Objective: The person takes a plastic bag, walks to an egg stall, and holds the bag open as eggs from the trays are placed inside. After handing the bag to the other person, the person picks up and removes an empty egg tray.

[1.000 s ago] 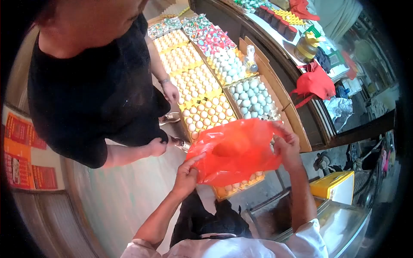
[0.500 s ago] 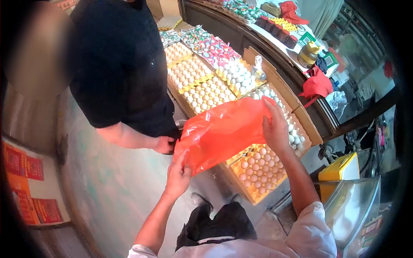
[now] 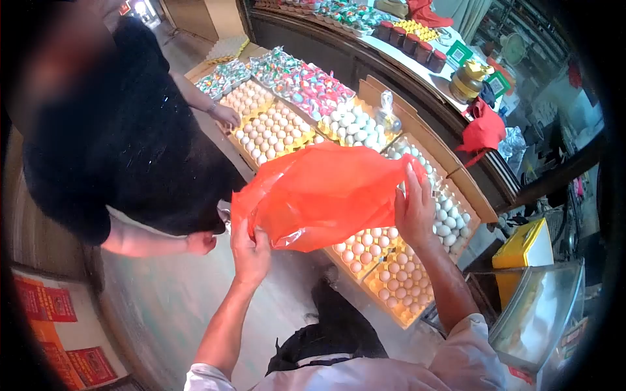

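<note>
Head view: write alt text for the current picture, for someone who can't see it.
The wearer's left hand and right hand hold a red plastic bag spread between them, partly blocking the view of rows of brown eggs and pale eggs. Another person in black stands at the picture's left, one hand near the eggs.

Brightly lit eggs (image 3: 274,132), glare on red bag (image 3: 319,189), black rounded corners, bowed edges, blur upper left

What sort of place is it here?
Probably an egg shop or market stall: brown eggs and pale eggs lie in rows, a green card shows a square code, and a red plastic bag is held.
</note>
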A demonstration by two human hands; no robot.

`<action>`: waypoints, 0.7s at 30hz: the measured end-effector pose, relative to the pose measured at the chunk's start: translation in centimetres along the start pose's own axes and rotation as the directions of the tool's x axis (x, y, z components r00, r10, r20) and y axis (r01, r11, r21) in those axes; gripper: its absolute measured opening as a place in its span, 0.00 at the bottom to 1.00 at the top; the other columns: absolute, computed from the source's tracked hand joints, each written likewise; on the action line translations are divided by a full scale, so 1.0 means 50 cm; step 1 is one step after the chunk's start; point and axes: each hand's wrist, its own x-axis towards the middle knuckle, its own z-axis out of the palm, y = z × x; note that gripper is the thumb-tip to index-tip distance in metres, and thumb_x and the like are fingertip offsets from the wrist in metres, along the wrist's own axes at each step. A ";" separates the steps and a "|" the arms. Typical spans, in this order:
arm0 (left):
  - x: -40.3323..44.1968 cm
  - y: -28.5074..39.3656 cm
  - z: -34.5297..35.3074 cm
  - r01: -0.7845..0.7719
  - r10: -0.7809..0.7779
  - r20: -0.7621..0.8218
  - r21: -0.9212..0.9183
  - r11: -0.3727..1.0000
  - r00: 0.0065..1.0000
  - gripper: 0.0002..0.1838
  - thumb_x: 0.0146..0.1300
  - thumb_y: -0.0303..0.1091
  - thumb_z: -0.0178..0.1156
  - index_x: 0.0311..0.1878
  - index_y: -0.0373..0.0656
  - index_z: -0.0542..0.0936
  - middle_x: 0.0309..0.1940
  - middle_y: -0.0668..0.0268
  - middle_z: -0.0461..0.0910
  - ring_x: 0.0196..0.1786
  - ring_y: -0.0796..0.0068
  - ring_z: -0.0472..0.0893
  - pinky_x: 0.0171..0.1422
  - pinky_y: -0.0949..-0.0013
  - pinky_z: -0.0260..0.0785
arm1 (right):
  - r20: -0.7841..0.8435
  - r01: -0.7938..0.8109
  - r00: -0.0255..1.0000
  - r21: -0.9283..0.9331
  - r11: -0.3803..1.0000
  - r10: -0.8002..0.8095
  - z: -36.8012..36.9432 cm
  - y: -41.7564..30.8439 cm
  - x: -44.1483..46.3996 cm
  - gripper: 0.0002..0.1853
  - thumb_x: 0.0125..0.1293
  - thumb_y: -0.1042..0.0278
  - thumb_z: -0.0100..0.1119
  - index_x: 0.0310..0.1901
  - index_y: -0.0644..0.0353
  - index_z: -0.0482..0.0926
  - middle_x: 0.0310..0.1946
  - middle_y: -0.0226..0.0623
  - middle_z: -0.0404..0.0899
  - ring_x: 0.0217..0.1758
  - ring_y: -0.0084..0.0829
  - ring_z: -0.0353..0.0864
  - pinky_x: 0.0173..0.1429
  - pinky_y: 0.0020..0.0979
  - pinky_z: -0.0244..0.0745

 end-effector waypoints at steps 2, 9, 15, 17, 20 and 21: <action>0.071 -0.017 0.015 -0.080 0.080 -0.085 0.000 0.997 0.993 0.19 0.65 0.19 0.51 0.59 0.33 0.74 0.50 0.52 0.80 0.54 0.54 0.79 0.60 0.60 0.70 | -0.099 -0.007 0.995 0.028 1.000 0.009 0.037 0.016 0.046 0.31 0.67 0.79 0.60 0.70 0.70 0.63 0.64 0.59 0.70 0.61 0.59 0.75 0.63 0.48 0.73; 0.175 -0.116 0.071 0.049 -0.126 0.246 0.297 0.954 0.961 0.21 0.61 0.18 0.52 0.59 0.34 0.75 0.52 0.53 0.80 0.56 0.62 0.80 0.60 0.65 0.71 | 0.263 -0.400 0.893 0.097 0.911 0.364 0.140 0.017 0.031 0.27 0.61 0.80 0.61 0.63 0.67 0.69 0.58 0.61 0.73 0.60 0.62 0.75 0.62 0.50 0.74; 0.257 -0.169 0.067 0.196 -0.244 0.443 0.153 0.969 0.863 0.22 0.57 0.21 0.54 0.57 0.35 0.73 0.48 0.47 0.80 0.54 0.52 0.81 0.58 0.57 0.72 | 0.354 -0.552 0.809 0.178 0.815 0.470 0.206 0.075 0.004 0.29 0.61 0.81 0.59 0.66 0.68 0.68 0.60 0.60 0.75 0.65 0.57 0.75 0.67 0.45 0.72; 0.302 -0.171 0.083 0.223 -0.246 0.458 0.105 0.969 0.854 0.22 0.57 0.21 0.55 0.57 0.35 0.74 0.49 0.48 0.80 0.54 0.52 0.81 0.58 0.57 0.72 | 0.299 -0.550 0.818 0.151 0.822 0.492 0.217 0.081 0.045 0.30 0.61 0.82 0.58 0.67 0.66 0.67 0.60 0.60 0.75 0.64 0.56 0.76 0.68 0.45 0.72; 0.349 -0.177 0.075 0.223 -0.228 0.560 0.080 0.972 0.796 0.25 0.55 0.22 0.56 0.60 0.34 0.74 0.52 0.48 0.79 0.57 0.52 0.80 0.62 0.59 0.71 | 0.421 -0.789 0.604 0.195 0.583 0.677 0.181 0.035 0.138 0.30 0.64 0.80 0.59 0.69 0.60 0.68 0.56 0.58 0.79 0.57 0.52 0.82 0.59 0.40 0.78; 0.370 -0.185 0.072 0.222 -0.219 0.616 0.073 0.972 0.757 0.27 0.55 0.22 0.56 0.62 0.33 0.73 0.53 0.48 0.79 0.58 0.53 0.79 0.64 0.60 0.70 | 0.436 -0.841 0.532 0.172 0.514 0.726 0.169 0.017 0.171 0.30 0.65 0.80 0.59 0.69 0.59 0.68 0.54 0.56 0.81 0.50 0.50 0.85 0.52 0.41 0.80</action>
